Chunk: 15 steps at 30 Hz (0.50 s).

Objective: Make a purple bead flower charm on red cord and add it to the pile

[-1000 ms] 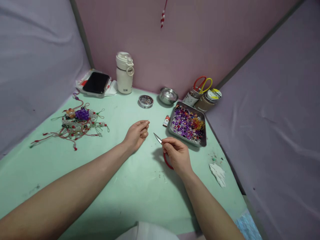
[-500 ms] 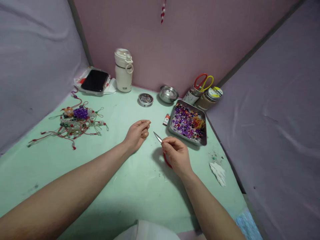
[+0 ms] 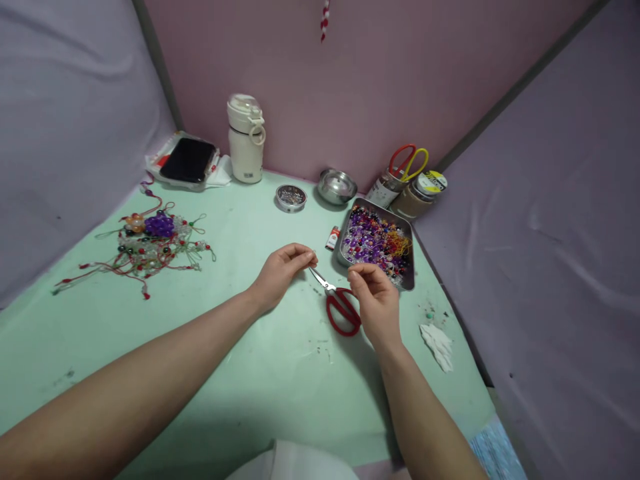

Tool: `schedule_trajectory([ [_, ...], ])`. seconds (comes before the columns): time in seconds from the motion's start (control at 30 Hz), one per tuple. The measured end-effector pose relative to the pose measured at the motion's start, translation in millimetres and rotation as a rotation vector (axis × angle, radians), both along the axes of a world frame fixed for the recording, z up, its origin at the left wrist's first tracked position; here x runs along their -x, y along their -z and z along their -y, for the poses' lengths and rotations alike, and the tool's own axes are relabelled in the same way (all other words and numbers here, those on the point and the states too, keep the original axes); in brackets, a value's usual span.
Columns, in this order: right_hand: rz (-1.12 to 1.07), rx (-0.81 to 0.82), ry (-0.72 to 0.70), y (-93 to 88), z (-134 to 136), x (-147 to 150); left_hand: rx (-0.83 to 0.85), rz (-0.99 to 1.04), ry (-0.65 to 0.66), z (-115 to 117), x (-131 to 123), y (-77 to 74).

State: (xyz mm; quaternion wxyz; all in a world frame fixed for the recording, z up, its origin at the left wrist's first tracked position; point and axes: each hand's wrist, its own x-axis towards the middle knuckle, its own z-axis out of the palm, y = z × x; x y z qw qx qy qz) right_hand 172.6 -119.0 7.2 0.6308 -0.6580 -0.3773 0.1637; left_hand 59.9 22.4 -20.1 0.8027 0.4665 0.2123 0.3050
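My left hand (image 3: 284, 275) is closed in a pinch over the green table, and something tiny and pale shows at its fingertips, too small to name. My right hand (image 3: 377, 300) also pinches, thumb against forefinger, level with the near corner of the bead tray; whatever is between those fingers cannot be made out. Between the two hands lies a pair of scissors (image 3: 343, 312) with red handles, its blades pointing at the left fingertips. A metal tray (image 3: 413, 267) full of purple, clear, red and dark beads (image 3: 367, 240) stands just beyond my right hand.
Strung bead pieces (image 3: 160, 243) with red cords lie at left. Along the back stand a phone (image 3: 189, 160), a white bottle (image 3: 246, 147), a round case (image 3: 291, 197), a steel bowl (image 3: 337, 188) and jars (image 3: 419, 197). A lighter (image 3: 333, 238) and tissue (image 3: 437, 347) lie nearer.
My right hand has moved right, off the scissors, so their red handles now show. My left hand has shifted slightly right, to the blade tips.
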Motion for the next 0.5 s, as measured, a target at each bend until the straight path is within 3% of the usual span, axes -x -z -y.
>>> schedule_trajectory([
  [0.3, 0.801, 0.028, 0.136, -5.4, 3.0, 0.1, -0.188, -0.168, 0.084, 7.7, 0.9, -1.4],
  [0.5, 1.056, 0.068, 0.241, -9.9, 3.3, 3.3, -0.257, -0.209, 0.089, 8.6, 0.6, -3.5],
])
